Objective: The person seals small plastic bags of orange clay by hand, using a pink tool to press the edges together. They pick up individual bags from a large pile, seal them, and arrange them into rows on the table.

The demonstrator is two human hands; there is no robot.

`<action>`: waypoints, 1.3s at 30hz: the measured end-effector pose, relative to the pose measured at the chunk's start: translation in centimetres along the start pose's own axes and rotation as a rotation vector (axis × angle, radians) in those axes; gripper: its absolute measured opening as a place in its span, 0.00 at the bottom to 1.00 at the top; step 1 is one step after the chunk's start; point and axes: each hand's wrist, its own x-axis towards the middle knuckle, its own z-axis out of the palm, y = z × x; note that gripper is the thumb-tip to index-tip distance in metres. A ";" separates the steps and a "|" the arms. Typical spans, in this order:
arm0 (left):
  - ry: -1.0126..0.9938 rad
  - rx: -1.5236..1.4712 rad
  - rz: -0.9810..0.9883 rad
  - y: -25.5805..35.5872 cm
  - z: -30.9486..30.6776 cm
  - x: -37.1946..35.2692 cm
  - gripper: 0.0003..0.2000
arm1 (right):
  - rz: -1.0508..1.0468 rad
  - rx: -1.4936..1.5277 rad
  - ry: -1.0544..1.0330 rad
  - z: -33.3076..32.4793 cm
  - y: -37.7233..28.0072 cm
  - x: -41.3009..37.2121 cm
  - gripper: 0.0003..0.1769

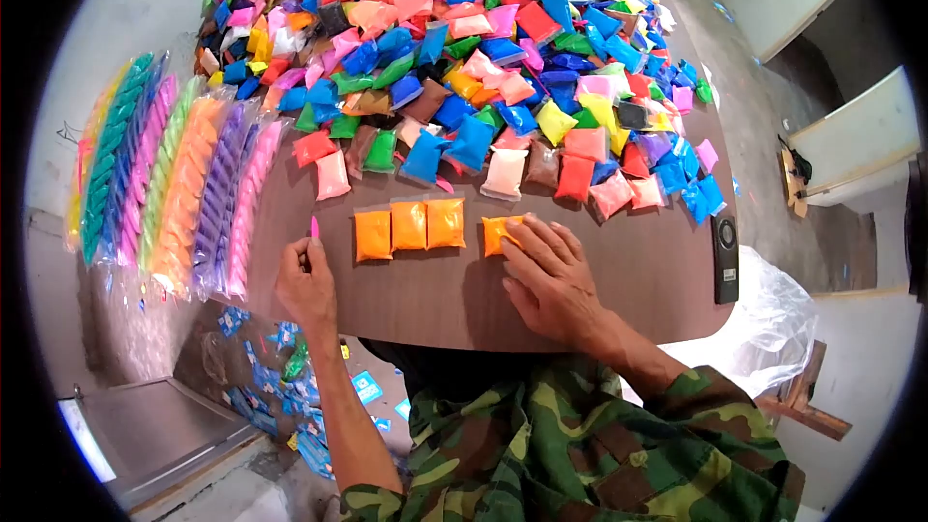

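Note:
My left hand [307, 282] is closed near the table's front left, pinching a small pink pointed piece [314, 225] that sticks up past the fingertips. What the piece is I cannot make out. My right hand [549, 275] lies palm down with its fingers stretched out, their tips resting on the edge of an orange packet [495, 232]. The thumb sits apart from that packet. Left of it, three more orange packets stand side by side in a row: a left one [372, 235], a middle one [408, 226] and a right one [446, 223].
A large heap of small coloured packets [471, 140] covers the back of the brown table [425, 304]. Long bags of twisted coloured material [193, 193] hang along the left edge. A black device [725, 259] lies at the right edge. Clear plastic [773, 304] hangs beyond it.

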 end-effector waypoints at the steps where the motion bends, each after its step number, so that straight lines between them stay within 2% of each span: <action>1: 0.003 0.003 0.008 0.1 0.0 0.0 0.08 | 0.027 -0.003 -0.017 -0.3 -0.3 -0.4 0.31; 9: -0.019 -0.004 -0.019 0.6 0.0 0.2 0.08 | 0.169 -0.027 -0.133 -0.4 -2.6 0.5 0.40; 15: -0.039 -0.024 -0.043 0.0 0.0 0.1 0.08 | 0.101 -0.059 -0.114 2.3 -1.2 1.2 0.43; 20: -0.023 0.007 0.000 0.6 -0.1 0.1 0.08 | 0.056 -0.028 -0.113 1.8 -1.0 -0.4 0.38; 28: -0.020 0.112 0.023 1.1 -0.2 -0.5 0.06 | 0.007 0.129 0.090 2.9 1.4 0.7 0.26; 31: 0.006 0.195 0.186 0.5 0.0 -0.6 0.06 | 0.015 0.161 0.144 2.8 1.5 0.8 0.23; 35: -0.040 0.298 0.210 1.8 -1.2 -1.3 0.07 | 0.037 0.199 0.180 3.5 2.5 0.7 0.20; 38: -0.021 0.376 0.350 3.3 -2.6 -1.7 0.09 | -0.025 0.237 0.129 3.4 3.4 0.7 0.20; 39: -0.051 0.316 0.338 4.5 -2.8 -2.0 0.10 | -0.045 0.240 0.137 3.4 3.5 0.7 0.20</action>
